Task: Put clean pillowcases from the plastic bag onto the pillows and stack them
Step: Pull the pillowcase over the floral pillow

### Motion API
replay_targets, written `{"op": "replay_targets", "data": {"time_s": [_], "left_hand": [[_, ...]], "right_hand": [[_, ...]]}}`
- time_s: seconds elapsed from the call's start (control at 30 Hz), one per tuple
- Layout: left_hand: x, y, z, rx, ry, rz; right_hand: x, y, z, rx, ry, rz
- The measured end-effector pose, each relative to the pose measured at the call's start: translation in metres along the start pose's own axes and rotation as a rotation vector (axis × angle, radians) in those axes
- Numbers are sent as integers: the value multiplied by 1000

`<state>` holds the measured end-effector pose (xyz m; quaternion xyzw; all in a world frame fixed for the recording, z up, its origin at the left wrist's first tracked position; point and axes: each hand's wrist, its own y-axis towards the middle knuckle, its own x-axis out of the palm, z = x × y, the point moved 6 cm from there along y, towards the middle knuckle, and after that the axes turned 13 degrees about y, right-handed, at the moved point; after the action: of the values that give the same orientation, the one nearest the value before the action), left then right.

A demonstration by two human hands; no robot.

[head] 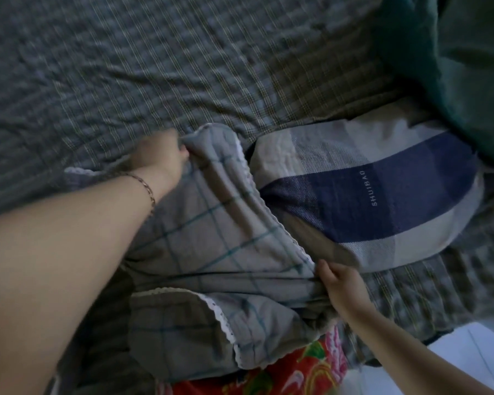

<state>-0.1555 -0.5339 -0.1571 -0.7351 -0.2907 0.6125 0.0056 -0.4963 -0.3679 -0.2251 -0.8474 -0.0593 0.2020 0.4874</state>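
On the bed [126,67], left hand [160,156] and right hand [340,283] grip a grey checked, lace-trimmed pillowcase [211,223].

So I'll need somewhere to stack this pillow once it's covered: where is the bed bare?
The wide stretch of plaid sheet beyond the left hand and the pillowcase, left of the green blanket, is bare. A narrower strip shows below the pillow, right of the right hand. The near edge is crowded with pillowcase folds and red floral cloth.

Grey checked pillowcase [211,223] half over striped pillow [368,195]
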Motion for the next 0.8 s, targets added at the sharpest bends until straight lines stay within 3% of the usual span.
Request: {"op": "replay_targets", "data": {"time_s": [0.1, 0.17, 0.23, 0.3, 0.37, 0.4, 0.47, 0.57, 0.63, 0.7, 0.8], "left_hand": [[11, -40, 21, 164, -129, 145], [21, -79, 19, 302, -121, 288], [41, -127, 6, 389, -127, 322], [61, -173, -12, 429, -136, 264], [78, -212, -31, 496, -87, 196], [85, -228, -42, 540, -45, 159], [100, -252, -54, 597, 43, 43], [109, -266, -57, 527, 68, -91], [106, -267, -56, 441, -77, -105], [100, -269, -63, 385, -350, -59], [77, -282, -71, 415, -472, 164]], "right_hand": [[2, 1, 25, 160, -124, 31], [4, -4, 17, 102, -213, 157], [7, -16, -11, -115, -324, 318], [22, -38, -48, -513, -345, 366], [49, -69, -70, -851, -414, 169], [69, -83, -68, -926, -507, 29], [104, -101, -54, -891, -828, -184], [129, -111, -46, -835, -1125, -248], [131, -118, -54, -939, -1080, -206], [131, -132, -61, -1102, -869, -184], [123, -149, -66, -1214, -643, -188]]}}
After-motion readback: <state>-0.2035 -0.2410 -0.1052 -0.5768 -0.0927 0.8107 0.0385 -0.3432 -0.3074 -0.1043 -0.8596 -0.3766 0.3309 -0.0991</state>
